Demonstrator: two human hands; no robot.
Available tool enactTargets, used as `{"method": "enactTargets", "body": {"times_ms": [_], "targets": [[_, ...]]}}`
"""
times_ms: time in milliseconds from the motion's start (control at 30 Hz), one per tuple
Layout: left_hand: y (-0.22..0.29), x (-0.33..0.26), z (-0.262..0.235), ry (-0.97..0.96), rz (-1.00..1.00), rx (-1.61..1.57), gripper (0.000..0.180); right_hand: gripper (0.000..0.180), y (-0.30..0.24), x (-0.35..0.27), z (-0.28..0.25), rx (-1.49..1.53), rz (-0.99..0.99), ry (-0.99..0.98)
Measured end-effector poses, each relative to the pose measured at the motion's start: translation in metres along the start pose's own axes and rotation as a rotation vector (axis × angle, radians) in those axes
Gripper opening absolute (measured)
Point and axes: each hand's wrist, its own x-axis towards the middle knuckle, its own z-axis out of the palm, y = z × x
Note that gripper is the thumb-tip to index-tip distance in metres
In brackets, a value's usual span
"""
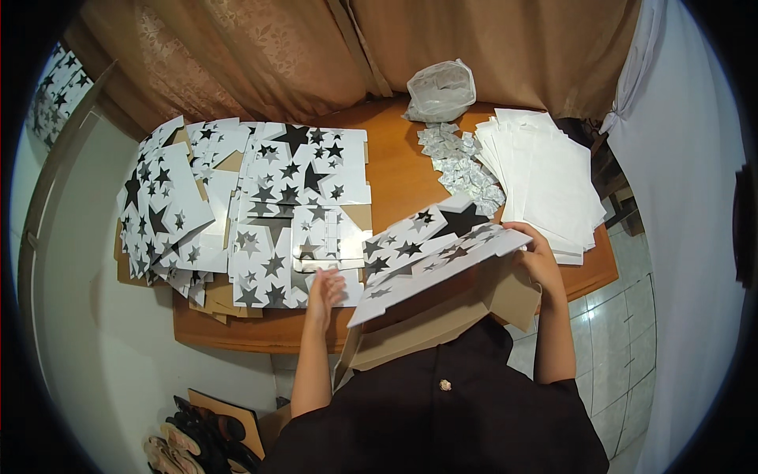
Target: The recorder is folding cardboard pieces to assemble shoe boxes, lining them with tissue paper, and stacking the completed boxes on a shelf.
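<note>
Head view: right hand (539, 257) clasps star-printed box blank (430, 257)'s far edge.

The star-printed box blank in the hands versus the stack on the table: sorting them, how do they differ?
The star-printed box blank is lifted, tilted and partly folded, brown underside showing; the stack of star-printed blanks lies flat on the wooden table. The right hand grips the blank; the left hand touches the stack. Both share black stars on white.

Flat boxes to my left, paper bags to my right

On the table (395, 170), the flat boxes (260, 213) lie left, the paper bags (545, 182) right, small packets (462, 166) between them, a plastic bag (440, 91) behind; my hands raise one box (430, 253) nearest me.
</note>
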Motion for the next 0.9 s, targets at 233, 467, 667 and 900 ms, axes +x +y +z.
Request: {"method": "enactTargets", "body": {"times_ms": [233,467,667,900], "targets": [[-0.024,-0.024,0.036,-0.312,-0.219,0.199,0.069,0.045,0.008,0.005,0.007,0.19,-0.111,0.035],[-0.026,0.001,0.029,-0.137,-0.221,-0.35,0.053,0.071,0.008,0.015,0.011,0.908,-0.152,-0.364],[0.002,0.036,0.02,-0.172,-0.047,-0.58,0.062,0.059,0.069,0.061,0.029,0.335,-0.063,-0.109],[0.055,0.033,0.023,-0.279,-0.031,-0.593,0.061,0.051,0.086,0.046,0.035,0.495,0.143,-0.046]]}}
